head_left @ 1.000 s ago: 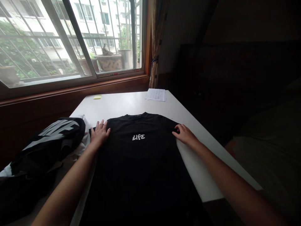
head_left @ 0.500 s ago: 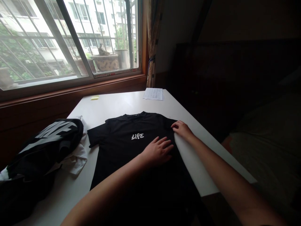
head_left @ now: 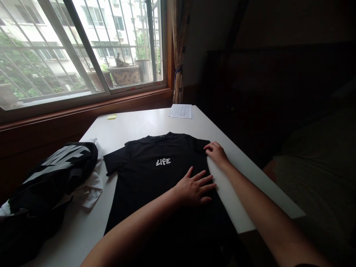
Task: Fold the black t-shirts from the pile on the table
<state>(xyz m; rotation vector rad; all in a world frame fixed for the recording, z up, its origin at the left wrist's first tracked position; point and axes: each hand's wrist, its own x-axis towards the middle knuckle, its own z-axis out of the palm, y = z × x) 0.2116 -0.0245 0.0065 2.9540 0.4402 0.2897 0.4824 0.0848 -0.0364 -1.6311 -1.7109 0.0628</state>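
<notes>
A black T-shirt (head_left: 139,178) with small white lettering on the chest lies spread flat, its collar toward the far end. My left hand (head_left: 196,187) rests open on the shirt's body, fingers spread, below and right of the lettering. At the right sleeve, my right hand (head_left: 217,152) has its fingers curled and closed on the sleeve's edge; the exact grip is partly hidden. The shirt's lower part fades into shadow near me.
The white table (head_left: 133,118) holds a heap of black and white clothes (head_left: 61,167) at left. Papers (head_left: 180,111) and a yellow sticky note (head_left: 111,116) lie at the far edge. A barred window (head_left: 83,48) and a curtain (head_left: 180,52) stand beyond.
My left hand has slid right and toward me over the shirt, and its fingers have spread wider. My right hand has stayed at the sleeve with only a slight shift.
</notes>
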